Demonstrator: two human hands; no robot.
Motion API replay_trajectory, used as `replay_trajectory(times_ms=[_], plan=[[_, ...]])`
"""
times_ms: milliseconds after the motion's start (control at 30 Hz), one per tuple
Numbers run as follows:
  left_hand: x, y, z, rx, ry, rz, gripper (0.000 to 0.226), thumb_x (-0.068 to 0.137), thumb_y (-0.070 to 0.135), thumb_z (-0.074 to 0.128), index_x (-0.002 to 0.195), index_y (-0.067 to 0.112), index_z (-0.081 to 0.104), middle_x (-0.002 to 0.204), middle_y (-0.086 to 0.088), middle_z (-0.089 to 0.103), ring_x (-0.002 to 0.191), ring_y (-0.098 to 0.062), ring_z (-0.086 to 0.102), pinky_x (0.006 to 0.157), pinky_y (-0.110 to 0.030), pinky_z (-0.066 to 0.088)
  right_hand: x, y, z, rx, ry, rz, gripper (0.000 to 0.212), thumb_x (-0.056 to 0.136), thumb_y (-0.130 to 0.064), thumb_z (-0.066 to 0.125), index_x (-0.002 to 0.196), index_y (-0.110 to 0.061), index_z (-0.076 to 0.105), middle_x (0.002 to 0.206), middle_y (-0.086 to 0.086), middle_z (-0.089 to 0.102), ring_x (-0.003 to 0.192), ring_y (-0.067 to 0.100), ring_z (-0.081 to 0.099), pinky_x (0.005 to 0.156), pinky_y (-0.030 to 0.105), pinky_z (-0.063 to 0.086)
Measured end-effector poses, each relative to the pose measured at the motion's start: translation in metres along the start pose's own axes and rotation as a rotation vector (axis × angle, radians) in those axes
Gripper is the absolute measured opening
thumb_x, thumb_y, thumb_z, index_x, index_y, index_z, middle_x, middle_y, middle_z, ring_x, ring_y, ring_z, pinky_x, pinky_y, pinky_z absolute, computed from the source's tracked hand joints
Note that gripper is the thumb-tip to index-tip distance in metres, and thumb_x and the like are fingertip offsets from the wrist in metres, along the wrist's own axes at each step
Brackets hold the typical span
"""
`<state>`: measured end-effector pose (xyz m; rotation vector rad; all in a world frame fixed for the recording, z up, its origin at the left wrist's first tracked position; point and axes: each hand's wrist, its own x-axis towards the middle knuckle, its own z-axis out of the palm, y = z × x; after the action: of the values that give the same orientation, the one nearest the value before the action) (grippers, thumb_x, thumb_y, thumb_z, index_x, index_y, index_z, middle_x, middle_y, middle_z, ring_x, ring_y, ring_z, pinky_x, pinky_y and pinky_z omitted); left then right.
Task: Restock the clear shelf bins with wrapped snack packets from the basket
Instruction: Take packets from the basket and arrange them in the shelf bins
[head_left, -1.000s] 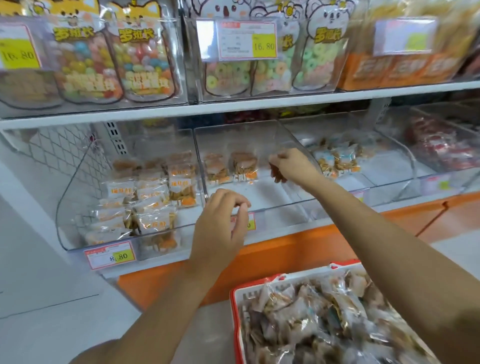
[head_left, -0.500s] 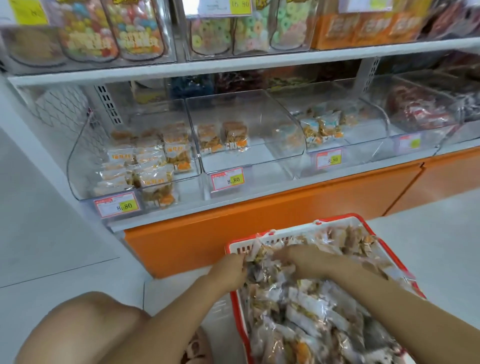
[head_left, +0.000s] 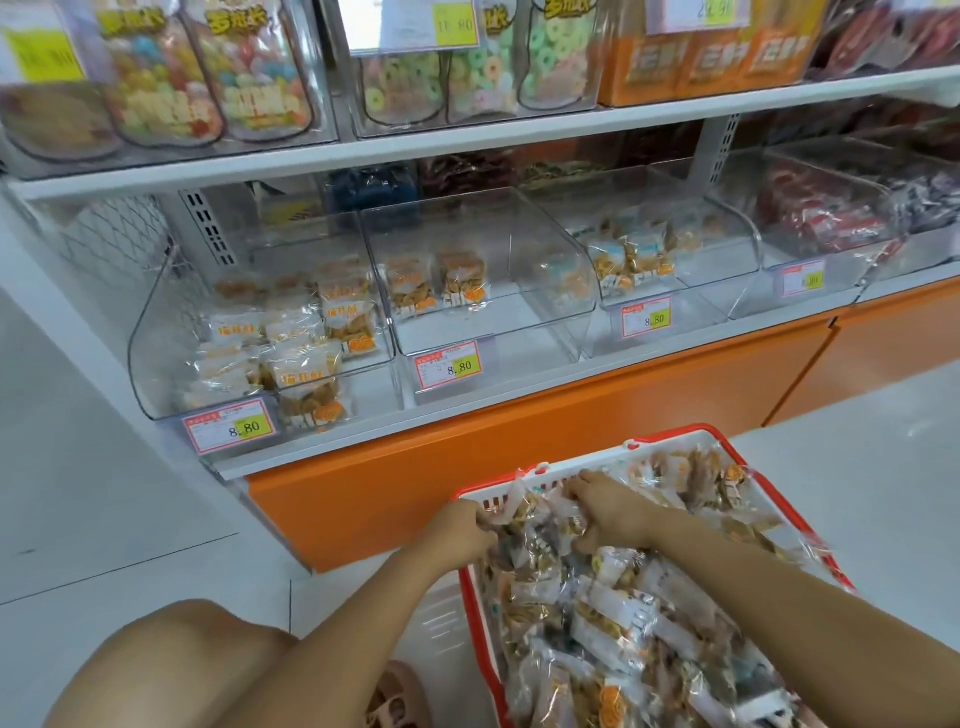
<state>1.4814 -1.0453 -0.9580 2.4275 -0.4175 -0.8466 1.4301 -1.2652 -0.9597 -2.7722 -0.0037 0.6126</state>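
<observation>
Reaching down and forward, both bare arms met at the red-rimmed basket (head_left: 675, 434). The left hand (head_left: 460, 535) was at the basket's far left corner, knuckles up. Its fingers were curled tightly together against the rim and the edge of a wrapper, but I could not tell whether they clamped the rim or a packet. The right hand (head_left: 613, 512) lay palm down inside the basket, near its far wall, on the heap of wrapped snack packets (head_left: 623, 613) that filled the basket to the top. Its fingers pointed to the far rim, close together and a little bent, with the tips sunk among the wrappers. Whether they held a packet was not visible. Above and beyond the basket stood the clear shelf bins (head_left: 519, 244). The one beyond the basket's left corner had only two packets at its back. A bare knee (head_left: 171, 660) showed left of the basket.
</observation>
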Motion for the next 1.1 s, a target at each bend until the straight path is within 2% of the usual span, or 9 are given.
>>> replay_trajectory(times_ms=[100, 200, 267, 433, 567, 667, 767, 900, 1100], plan=[[0.001, 0.012, -0.007, -0.129, -0.034, 0.040, 0.017, 0.089, 0.023, 0.064, 0.105, 0.017, 0.066, 0.108, -0.002, 0.061, 0.096, -0.015, 0.058, 0.085, -0.027, 0.048, -0.008, 0.014, -0.018, 0.575, 0.047, 0.079, 0.052, 0.078, -0.029, 0.077, 0.118, -0.007, 0.052, 0.105, 0.015, 0.057, 0.079, 0.014, 0.054, 0.068, 0.020, 0.052], [-0.004, 0.040, -0.017, -0.342, -0.035, 0.114, 0.039, 0.087, 0.027, 0.068, 0.123, 0.015, 0.058, 0.116, 0.004, 0.061, 0.097, -0.009, 0.060, 0.080, -0.020, 0.051, -0.011, 0.029, -0.036, 1.313, -0.038, 0.016, 0.051, 0.081, -0.029, 0.072, 0.114, 0.008, 0.058, 0.105, 0.023, 0.060, 0.092, 0.028, 0.056, 0.098, 0.045, 0.047], [-0.007, 0.059, -0.022, -0.526, -0.094, 0.140, 0.037, 0.085, 0.019, 0.071, 0.120, 0.014, 0.059, 0.108, 0.003, 0.066, 0.092, -0.012, 0.066, 0.076, -0.021, 0.056, -0.015, 0.025, -0.047, 1.590, -0.110, -0.059, 0.037, 0.092, -0.018, 0.058, 0.121, 0.006, 0.059, 0.119, 0.023, 0.062, 0.104, 0.029, 0.061, 0.098, 0.040, 0.050], [-0.003, 0.087, -0.009, -0.687, -0.132, 0.155, 0.036, 0.083, 0.013, 0.072, 0.117, 0.010, 0.061, 0.102, -0.008, 0.071, 0.086, -0.020, 0.072, 0.078, -0.031, 0.059, -0.014, 0.010, -0.054, 1.525, 0.047, -0.008, 0.025, 0.096, -0.012, 0.052, 0.115, -0.002, 0.064, 0.096, 0.013, 0.069, 0.079, 0.017, 0.066, 0.068, 0.026, 0.055], [0.001, 0.106, -0.007, -0.805, 0.079, 0.119, 0.044, 0.080, 0.016, 0.076, 0.116, 0.007, 0.054, 0.099, -0.010, 0.068, 0.075, -0.020, 0.072, 0.070, -0.030, 0.059, -0.020, 0.013, -0.061, 1.336, 0.280, -0.031, 0.031, 0.099, -0.029, 0.046, 0.114, -0.009, 0.065, 0.103, 0.007, 0.070, 0.095, 0.022, 0.064, 0.083, 0.030, 0.053], [-0.003, 0.118, -0.022, -0.877, 0.099, 0.196, 0.034, 0.083, 0.016, 0.072, 0.111, 0.006, 0.057, 0.098, -0.014, 0.070, 0.078, -0.020, 0.072, 0.068, -0.024, 0.058, -0.033, 0.010, -0.076, 1.260, 0.133, -0.179, 0.048, 0.089, -0.051, 0.056, 0.128, -0.024, 0.059, 0.122, -0.002, 0.066, 0.113, 0.014, 0.062, 0.097, 0.032, 0.048], [-0.010, 0.128, -0.036, -0.750, 0.147, 0.350, 0.009, 0.091, 0.018, 0.062, 0.096, 0.013, 0.068, 0.086, 0.000, 0.073, 0.075, -0.008, 0.069, 0.064, -0.018, 0.053, -0.036, 0.016, -0.086, 1.436, 0.031, -0.219, 0.061, 0.064, -0.036, 0.087, 0.116, -0.011, 0.066, 0.118, 0.013, 0.067, 0.107, 0.025, 0.066, 0.091, 0.035, 0.053], [-0.006, 0.137, -0.056, -0.586, 0.341, 0.375, 0.008, 0.086, 0.026, 0.069, 0.093, 0.029, 0.066, 0.087, 0.011, 0.067, 0.081, -0.001, 0.062, 0.068, -0.015, 0.045, -0.047, 0.023, -0.100, 1.629, -0.059, -0.298, 0.055, 0.066, -0.029, 0.086, 0.112, -0.004, 0.068, 0.114, 0.021, 0.067, 0.100, 0.027, 0.068, 0.083, 0.035, 0.057], [-0.005, 0.163, -0.070, -0.651, 0.214, 0.396, 0.012, 0.084, 0.024, 0.070, 0.096, 0.020, 0.069, 0.086, 0.006, 0.068, 0.063, 0.004, 0.060, 0.057, -0.014, 0.047, -0.048, 0.022, -0.126, 1.021, 0.161, -0.141, 0.055, 0.075, -0.053, 0.074, 0.094, -0.003, 0.062, 0.083, 0.019, 0.060, 0.079, 0.031, 0.061, 0.084, 0.052, 0.050]])
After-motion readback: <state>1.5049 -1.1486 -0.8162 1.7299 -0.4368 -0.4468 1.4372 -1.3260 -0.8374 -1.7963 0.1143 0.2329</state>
